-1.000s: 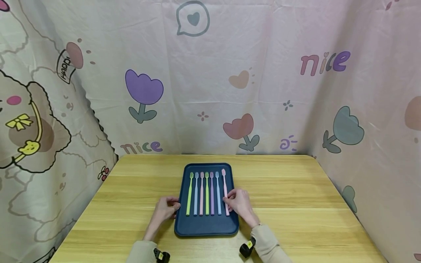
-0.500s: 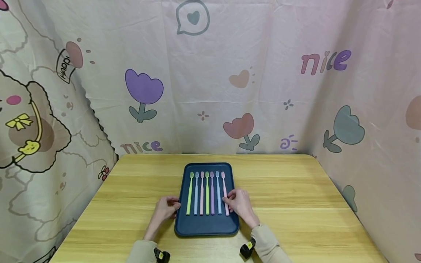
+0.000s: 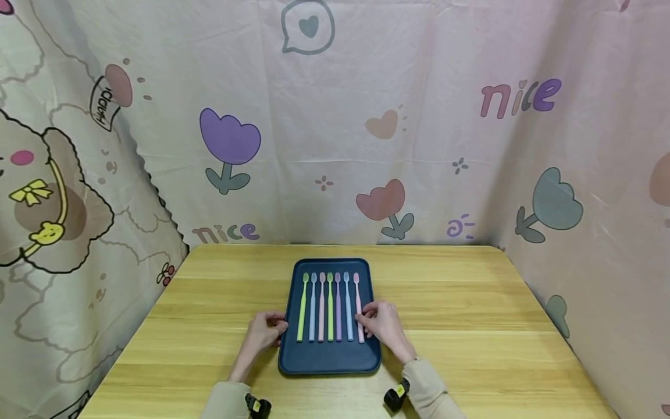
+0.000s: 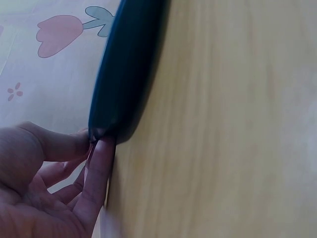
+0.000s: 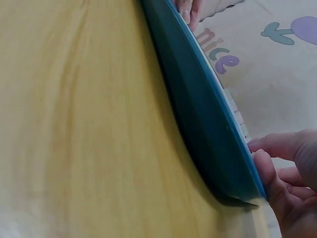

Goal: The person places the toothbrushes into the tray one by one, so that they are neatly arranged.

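Note:
A dark blue tray lies on the table with several toothbrushes in a row, heads toward the far end. They are green, blue, pink and purple. My left hand holds the tray's left edge between thumb and fingers; the left wrist view shows these fingertips at the tray's side. On the right, my right hand pinches the lower handle of the rightmost pink toothbrush, which lies slightly slanted and a little apart from its blue neighbour. In the right wrist view, the tray wall hides most of the brushes.
The wooden table extends around the tray on every side. A printed curtain hangs behind the table and along both sides. Black wrist cameras sit at both beige sleeves, the right one near the table's front.
The rightmost pink toothbrush has slid slightly toward me, so its head now lines up with the other heads. My left hand and the tray have kept their places.

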`<state>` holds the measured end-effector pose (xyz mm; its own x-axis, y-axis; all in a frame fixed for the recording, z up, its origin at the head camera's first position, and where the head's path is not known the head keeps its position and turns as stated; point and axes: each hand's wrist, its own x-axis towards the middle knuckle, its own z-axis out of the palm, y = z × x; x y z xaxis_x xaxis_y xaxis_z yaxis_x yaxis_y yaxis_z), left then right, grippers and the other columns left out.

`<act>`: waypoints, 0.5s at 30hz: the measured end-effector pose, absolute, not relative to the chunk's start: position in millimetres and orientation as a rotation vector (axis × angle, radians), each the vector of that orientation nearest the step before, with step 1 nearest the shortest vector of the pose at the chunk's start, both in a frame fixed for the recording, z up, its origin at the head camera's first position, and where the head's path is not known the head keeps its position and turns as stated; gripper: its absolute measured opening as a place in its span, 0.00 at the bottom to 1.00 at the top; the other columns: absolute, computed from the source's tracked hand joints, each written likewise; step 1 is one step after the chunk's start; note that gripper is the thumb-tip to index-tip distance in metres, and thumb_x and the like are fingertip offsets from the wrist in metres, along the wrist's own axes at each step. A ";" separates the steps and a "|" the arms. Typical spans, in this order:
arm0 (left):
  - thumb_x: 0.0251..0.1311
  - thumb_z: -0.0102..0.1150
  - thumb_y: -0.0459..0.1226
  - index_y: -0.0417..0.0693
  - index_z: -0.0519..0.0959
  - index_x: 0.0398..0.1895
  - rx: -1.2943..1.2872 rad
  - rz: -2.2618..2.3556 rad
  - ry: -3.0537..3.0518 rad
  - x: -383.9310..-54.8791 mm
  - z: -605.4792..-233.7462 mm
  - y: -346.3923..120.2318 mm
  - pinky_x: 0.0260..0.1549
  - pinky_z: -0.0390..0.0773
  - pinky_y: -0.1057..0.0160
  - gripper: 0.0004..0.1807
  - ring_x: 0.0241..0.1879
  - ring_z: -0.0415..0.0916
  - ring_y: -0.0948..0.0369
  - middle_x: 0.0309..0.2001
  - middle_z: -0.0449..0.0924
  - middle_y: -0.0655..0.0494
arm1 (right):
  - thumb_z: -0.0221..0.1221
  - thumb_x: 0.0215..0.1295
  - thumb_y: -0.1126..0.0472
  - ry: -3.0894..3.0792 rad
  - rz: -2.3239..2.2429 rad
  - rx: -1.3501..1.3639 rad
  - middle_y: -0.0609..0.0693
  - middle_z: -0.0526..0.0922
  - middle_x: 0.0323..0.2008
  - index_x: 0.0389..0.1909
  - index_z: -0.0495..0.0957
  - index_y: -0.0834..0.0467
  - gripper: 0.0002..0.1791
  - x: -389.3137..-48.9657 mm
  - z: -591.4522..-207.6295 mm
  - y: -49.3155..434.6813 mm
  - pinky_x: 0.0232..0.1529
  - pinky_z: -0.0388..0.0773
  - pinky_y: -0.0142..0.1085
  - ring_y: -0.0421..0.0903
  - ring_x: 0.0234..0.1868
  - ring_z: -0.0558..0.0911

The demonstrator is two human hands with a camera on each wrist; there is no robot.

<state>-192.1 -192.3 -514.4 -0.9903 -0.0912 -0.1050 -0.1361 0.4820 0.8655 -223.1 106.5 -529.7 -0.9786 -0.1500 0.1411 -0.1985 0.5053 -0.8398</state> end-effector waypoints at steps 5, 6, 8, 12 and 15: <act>0.62 0.61 0.26 0.29 0.82 0.48 -0.188 1.557 2.677 -191.9 -514.1 -192.8 0.23 0.84 0.61 0.12 0.26 0.78 0.60 0.37 0.84 0.41 | 0.68 0.61 0.66 -2.669 1.473 0.343 0.54 0.84 0.21 0.34 0.84 0.69 0.08 -222.2 -531.0 105.9 0.13 0.78 0.30 0.37 0.12 0.78; 0.62 0.61 0.26 0.29 0.82 0.48 -0.187 1.555 2.679 -191.9 -514.4 -193.0 0.23 0.84 0.61 0.12 0.26 0.78 0.60 0.37 0.84 0.41 | 0.68 0.61 0.66 -2.664 1.466 0.346 0.54 0.84 0.20 0.34 0.84 0.69 0.08 -221.7 -530.8 105.6 0.12 0.77 0.30 0.37 0.12 0.78; 0.62 0.61 0.26 0.29 0.82 0.48 -0.184 1.553 2.681 -191.6 -514.5 -193.1 0.23 0.84 0.61 0.12 0.26 0.78 0.60 0.37 0.84 0.42 | 0.68 0.61 0.66 -2.656 1.450 0.348 0.53 0.84 0.20 0.33 0.85 0.68 0.07 -221.2 -530.6 104.9 0.12 0.76 0.29 0.37 0.11 0.78; 0.62 0.61 0.26 0.29 0.82 0.48 -0.185 1.555 2.680 -191.5 -514.4 -193.0 0.23 0.84 0.62 0.12 0.26 0.77 0.60 0.37 0.83 0.42 | 0.68 0.60 0.66 -2.644 1.423 0.344 0.53 0.84 0.19 0.32 0.86 0.67 0.06 -220.6 -530.1 103.4 0.11 0.75 0.28 0.37 0.11 0.77; 0.62 0.61 0.26 0.29 0.82 0.48 -0.182 1.560 2.682 -191.5 -514.4 -193.0 0.22 0.84 0.62 0.12 0.26 0.77 0.60 0.37 0.84 0.42 | 0.68 0.60 0.66 -2.643 1.403 0.343 0.53 0.84 0.19 0.32 0.87 0.66 0.05 -220.2 -529.8 102.4 0.10 0.74 0.28 0.37 0.10 0.76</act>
<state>-191.5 -193.0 -514.4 -0.9926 -0.0843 -0.0878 -0.1180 0.4896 0.8639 -220.2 102.4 -529.8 -0.9657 -0.1390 0.2192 -0.2594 0.5421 -0.7993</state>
